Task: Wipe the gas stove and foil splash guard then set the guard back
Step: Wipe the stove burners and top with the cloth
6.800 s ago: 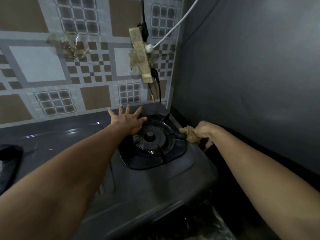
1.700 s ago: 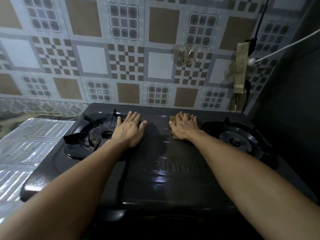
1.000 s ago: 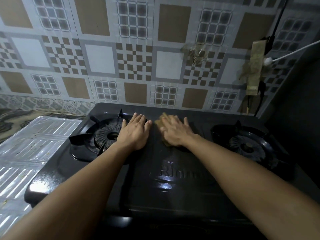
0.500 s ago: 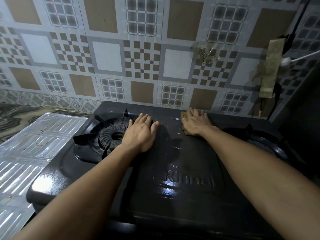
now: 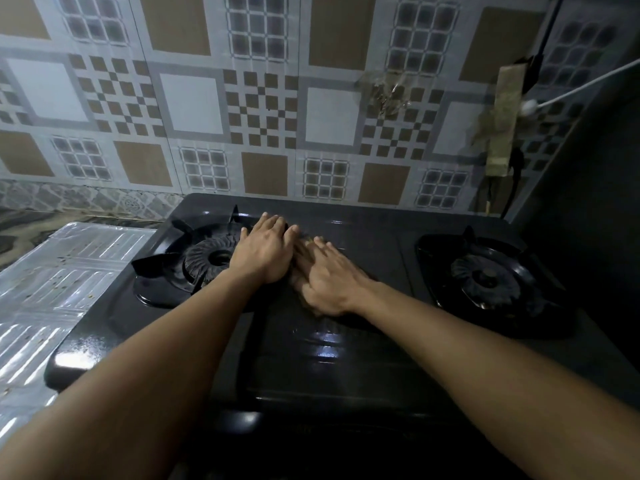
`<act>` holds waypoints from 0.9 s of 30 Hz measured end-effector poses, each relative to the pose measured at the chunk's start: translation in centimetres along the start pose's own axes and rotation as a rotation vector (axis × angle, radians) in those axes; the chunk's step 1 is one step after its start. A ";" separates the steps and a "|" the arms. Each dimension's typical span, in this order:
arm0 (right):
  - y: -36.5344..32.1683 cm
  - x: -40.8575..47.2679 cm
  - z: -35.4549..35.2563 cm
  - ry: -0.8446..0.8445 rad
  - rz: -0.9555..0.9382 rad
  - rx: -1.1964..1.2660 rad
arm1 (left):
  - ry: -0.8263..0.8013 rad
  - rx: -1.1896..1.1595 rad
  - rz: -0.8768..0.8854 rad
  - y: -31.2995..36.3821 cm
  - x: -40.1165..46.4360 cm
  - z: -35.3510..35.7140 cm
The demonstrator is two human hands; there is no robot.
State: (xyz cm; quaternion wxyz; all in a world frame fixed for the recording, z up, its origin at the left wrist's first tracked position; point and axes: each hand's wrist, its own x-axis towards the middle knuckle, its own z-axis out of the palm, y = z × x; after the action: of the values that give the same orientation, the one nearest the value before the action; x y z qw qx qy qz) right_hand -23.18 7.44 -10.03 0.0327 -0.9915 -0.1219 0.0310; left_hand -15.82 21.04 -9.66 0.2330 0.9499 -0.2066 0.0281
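Flat, both hands lie spread on the gas stove [image 5: 339, 344], its length left-right.

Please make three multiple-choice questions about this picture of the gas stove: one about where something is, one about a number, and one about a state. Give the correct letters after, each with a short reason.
1. Where does the foil splash guard lie?
A. flat on the counter to the left of the stove
B. standing behind the stove
C. on the right burner

2. How many burners does the stove show?
A. one
B. two
C. three

3. How is the left hand?
A. closed in a fist
B. gripping a knob
C. open and flat on the stove top

Answers:
1. A: the foil splash guard lies flat beside the gas stove, on its left.
2. B: there is a left burner and a right burner, and no third.
3. C: the left hand rests palm down with fingers spread, next to the right hand, which is blurred.
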 end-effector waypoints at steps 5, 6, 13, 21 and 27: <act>2.3 -2.7 0.0 0.030 0.210 0.036 | -0.017 0.028 0.006 -0.3 0.0 0.1; 3.4 -2.8 -0.2 0.052 0.287 0.036 | -0.019 0.034 0.007 -0.2 0.0 0.1; 3.3 -3.8 0.1 0.084 0.462 0.035 | -0.007 0.056 0.015 -0.2 0.1 0.3; -6.1 -7.4 1.1 0.103 0.103 -0.028 | -0.012 -0.002 0.018 -1.0 0.5 0.4; -3.2 -11.5 1.2 0.119 0.353 0.052 | -0.025 0.017 0.035 -0.7 0.4 0.2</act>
State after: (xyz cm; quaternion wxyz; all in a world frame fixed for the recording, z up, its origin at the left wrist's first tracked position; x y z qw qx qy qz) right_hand -35.15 7.84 -10.40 0.0597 -0.9964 0.0572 -0.0193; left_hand -15.12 21.37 -10.10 0.2220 0.9483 -0.2257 0.0222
